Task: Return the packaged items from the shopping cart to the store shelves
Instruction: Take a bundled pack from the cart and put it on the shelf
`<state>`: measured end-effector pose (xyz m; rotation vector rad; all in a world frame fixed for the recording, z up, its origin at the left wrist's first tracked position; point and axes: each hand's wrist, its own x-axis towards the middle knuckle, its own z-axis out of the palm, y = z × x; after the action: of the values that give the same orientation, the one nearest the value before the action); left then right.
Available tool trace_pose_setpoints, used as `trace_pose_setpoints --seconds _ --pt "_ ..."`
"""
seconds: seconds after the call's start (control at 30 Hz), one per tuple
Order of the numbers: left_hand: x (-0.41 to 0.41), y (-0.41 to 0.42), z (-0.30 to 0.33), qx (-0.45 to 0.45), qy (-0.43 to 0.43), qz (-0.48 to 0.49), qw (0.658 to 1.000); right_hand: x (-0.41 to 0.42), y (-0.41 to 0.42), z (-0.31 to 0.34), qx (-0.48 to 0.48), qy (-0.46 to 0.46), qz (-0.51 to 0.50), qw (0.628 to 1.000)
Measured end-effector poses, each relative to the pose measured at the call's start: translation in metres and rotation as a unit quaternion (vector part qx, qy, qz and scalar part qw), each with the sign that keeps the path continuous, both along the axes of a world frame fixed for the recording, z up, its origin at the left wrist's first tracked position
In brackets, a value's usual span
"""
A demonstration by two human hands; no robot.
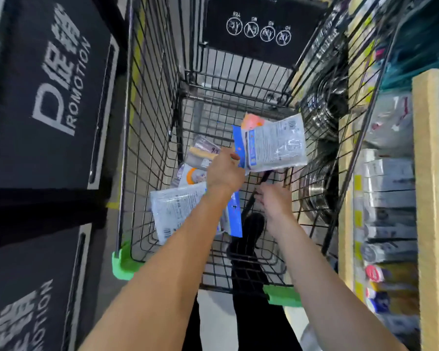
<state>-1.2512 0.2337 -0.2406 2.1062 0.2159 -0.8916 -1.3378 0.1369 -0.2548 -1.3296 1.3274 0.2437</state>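
Left hand (pixel 224 171): raised over wire shopping cart (pixel 147 138), pinching glossy flat blue-and-white packet (pixel 274 143). Right hand (pixel 274 200): fingers curled down inside cart; grasp cannot be told.

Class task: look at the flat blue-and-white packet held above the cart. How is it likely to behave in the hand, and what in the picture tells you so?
The blue-and-white packet is probably light: the left hand holds it up by one edge alone. It looks fairly flexible, since its glossy plastic face shows creases and uneven glare. That sheen suggests it may be slippery.
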Motion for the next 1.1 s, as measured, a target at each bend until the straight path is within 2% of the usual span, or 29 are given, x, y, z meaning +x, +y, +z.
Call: trace_pose_setpoints --seconds 0.07,0.27,0.4,0.5,0.6,0.67,0.77,0.83,0.93,1.03,1.1 --pt "0.006 0.006 -0.016 0.025 -0.016 -0.009 1.000 -0.001 -0.012 -0.040 0.055 0.031 -0.088 0.994" --pt "0.039 0.026 -0.045 0.118 -0.096 0.001 0.988 0.023 -0.043 -0.098 0.134 -0.029 -0.264 0.955" --pt "0.049 0.034 -0.055 0.166 -0.108 -0.007 0.980 0.051 -0.056 -0.104 0.186 -0.089 -0.255 0.945" --pt "0.046 0.032 -0.054 0.161 -0.128 -0.007 0.979 0.059 -0.055 -0.108 0.190 -0.069 -0.287 0.936" --pt "0.040 0.022 -0.056 0.158 -0.196 -0.047 0.967 0.062 -0.054 -0.113 0.177 -0.042 -0.304 0.935" --pt "0.039 0.004 -0.053 0.121 -0.210 -0.112 0.964 0.062 -0.055 -0.112 0.157 -0.044 -0.312 0.936" --pt "0.034 -0.035 -0.047 -0.005 -0.141 -0.234 0.962 0.053 -0.047 -0.108 0.143 -0.067 -0.297 0.942" --pt "0.029 -0.060 -0.047 -0.045 -0.099 -0.277 0.955 0.045 -0.043 -0.109 0.139 -0.136 -0.293 0.936" --pt "0.024 -0.083 -0.049 -0.034 -0.073 -0.249 0.965 0.037 -0.040 -0.111 0.164 -0.234 -0.225 0.931" --pt "0.020 -0.093 -0.049 0.046 -0.136 -0.244 0.959 0.040 -0.025 -0.116 0.196 -0.199 -0.203 0.938" --pt "0.027 -0.093 -0.055 0.060 -0.122 -0.160 0.978 0.054 -0.016 -0.103 0.164 -0.218 -0.162 0.948"
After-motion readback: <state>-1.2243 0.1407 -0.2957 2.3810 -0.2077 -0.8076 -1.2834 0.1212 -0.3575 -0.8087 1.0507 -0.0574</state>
